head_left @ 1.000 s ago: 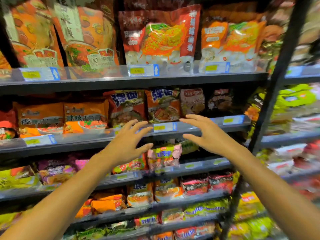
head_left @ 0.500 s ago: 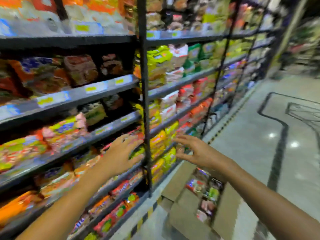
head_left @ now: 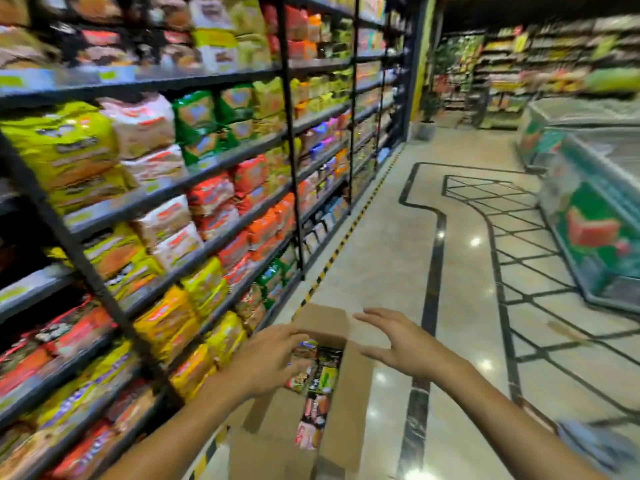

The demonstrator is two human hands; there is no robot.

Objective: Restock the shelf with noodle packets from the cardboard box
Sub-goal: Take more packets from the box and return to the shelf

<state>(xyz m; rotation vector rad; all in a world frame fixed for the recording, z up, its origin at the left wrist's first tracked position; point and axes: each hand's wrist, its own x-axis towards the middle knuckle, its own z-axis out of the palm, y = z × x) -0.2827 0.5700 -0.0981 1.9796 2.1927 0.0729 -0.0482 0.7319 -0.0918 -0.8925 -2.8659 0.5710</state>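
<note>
Below, the cardboard box (head_left: 341, 407) stands open on the floor beside the shelf (head_left: 221, 199), noodle packets (head_left: 317, 393) packed inside. Both the left hand (head_left: 266, 358) and right hand (head_left: 398, 341) are held spread and empty above it. Though blurred, the packets are judged light, crinkly and crushable; they are best pinched by their edges.

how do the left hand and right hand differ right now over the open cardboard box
The left hand reaches over the colourful noodle packets in the open brown cardboard box, fingers spread; the right hand hovers above the box's right flap and the glossy floor, thumb apart. The left looks lower and nearer the shelf. Both are open, holding nothing.
</note>
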